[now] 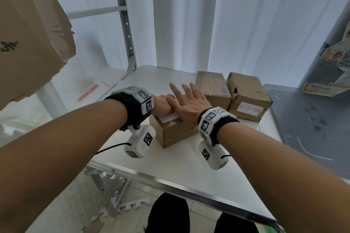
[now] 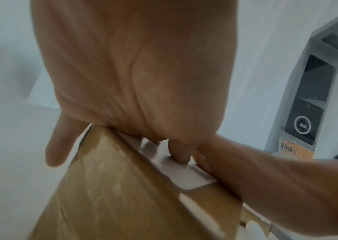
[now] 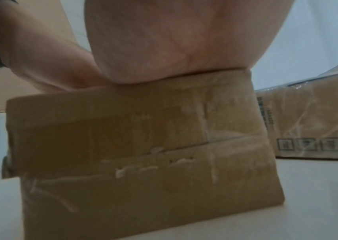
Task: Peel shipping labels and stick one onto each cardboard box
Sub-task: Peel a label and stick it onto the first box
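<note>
A small brown cardboard box stands in the middle of the white table. A white shipping label lies on its top. My left hand sits on the box's left top edge: its curled fingertips press the label and its thumb hangs down beside the box. My right hand lies flat on the top with fingers spread, partly over the left hand and hiding most of the label.
Two more cardboard boxes stand behind to the right, the right one with a white label with red writing. A red pen lies at far left. A big carton looms top left; a grey surface adjoins on the right.
</note>
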